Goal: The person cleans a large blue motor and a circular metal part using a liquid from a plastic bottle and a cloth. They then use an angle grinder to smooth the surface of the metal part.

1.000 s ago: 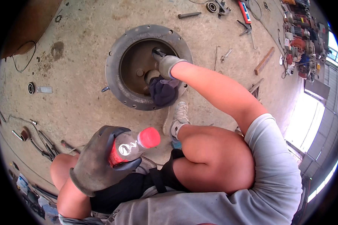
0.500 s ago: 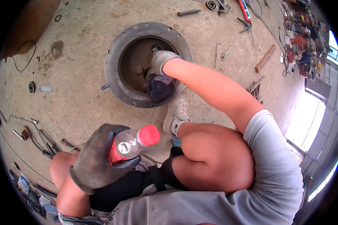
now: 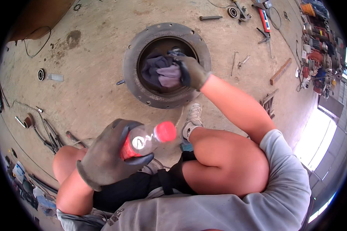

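Observation:
My left hand (image 3: 106, 156), in a dark grey work glove, is wrapped round a clear plastic bottle (image 3: 145, 140) with a red cap and red label. The bottle lies tilted above my lap, its cap toward the right. My right hand (image 3: 193, 73), gloved too, reaches into a round metal housing (image 3: 132, 86) with bolt holes round its flange. Its fingers are closed on a dark, purplish rag (image 3: 160, 71), which lies bunched inside the opening and hides most of the bottom. Something dark and shiny shows by the fingertips; I cannot make it out.
On the concrete floor lie a bolt (image 3: 211, 17), bearings (image 3: 233, 12), a red caulking gun (image 3: 264, 22), a wrench (image 3: 243, 61) and a wooden bar (image 3: 280, 71). A hammer-like tool (image 3: 27, 122) and cables lie at the left. Motor parts (image 3: 316, 57) are piled along the right.
The rag has moved from the housing's near rim into its opening, covering the bottom. My right hand has turned and drawn slightly nearer. The left still holds the bottle; the whole view has shifted.

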`<state>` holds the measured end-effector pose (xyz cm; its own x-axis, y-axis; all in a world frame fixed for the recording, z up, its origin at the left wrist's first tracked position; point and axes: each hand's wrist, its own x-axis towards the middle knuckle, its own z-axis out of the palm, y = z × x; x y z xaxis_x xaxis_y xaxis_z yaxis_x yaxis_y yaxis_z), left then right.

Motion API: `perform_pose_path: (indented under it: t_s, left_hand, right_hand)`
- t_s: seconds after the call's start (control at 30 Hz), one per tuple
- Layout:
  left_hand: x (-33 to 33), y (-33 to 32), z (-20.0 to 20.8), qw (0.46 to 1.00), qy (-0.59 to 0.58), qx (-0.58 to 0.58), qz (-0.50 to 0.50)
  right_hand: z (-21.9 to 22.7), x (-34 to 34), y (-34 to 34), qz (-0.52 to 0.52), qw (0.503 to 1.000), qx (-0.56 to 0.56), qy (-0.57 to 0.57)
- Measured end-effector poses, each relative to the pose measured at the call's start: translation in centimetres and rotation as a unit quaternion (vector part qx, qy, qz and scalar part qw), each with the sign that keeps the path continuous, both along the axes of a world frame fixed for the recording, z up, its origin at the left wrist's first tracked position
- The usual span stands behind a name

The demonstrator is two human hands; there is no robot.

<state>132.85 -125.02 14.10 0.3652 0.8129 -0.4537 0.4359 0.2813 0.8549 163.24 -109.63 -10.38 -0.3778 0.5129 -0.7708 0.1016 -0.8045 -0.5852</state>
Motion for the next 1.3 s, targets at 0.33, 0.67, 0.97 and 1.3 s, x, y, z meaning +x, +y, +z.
perform_pose_path:
  t_s: [0.33, 0.67, 0.97, 1.3]
  left_hand:
    - [4.0, -2.5, -2.1, 0.906, -0.253, -0.262, 0.218]
    - [10.7, -1.1, -4.5, 0.907, -0.297, -0.269, 0.126]
    - [20.3, 0.9, -16.8, 0.931, -0.299, -0.209, -0.020]
    - [26.0, 9.1, -19.0, 0.766, -0.363, -0.460, 0.263]
  right_hand:
    - [17.1, -0.3, -7.5, 0.012, 0.957, -0.064, 0.282]
    - [16.8, 5.9, -11.1, 0.145, 0.976, 0.112, 0.119]
    - [8.7, 19.5, -14.6, -0.355, 0.930, 0.087, -0.036]
    - [8.0, 21.9, -15.1, -0.278, 0.939, 0.122, -0.162]
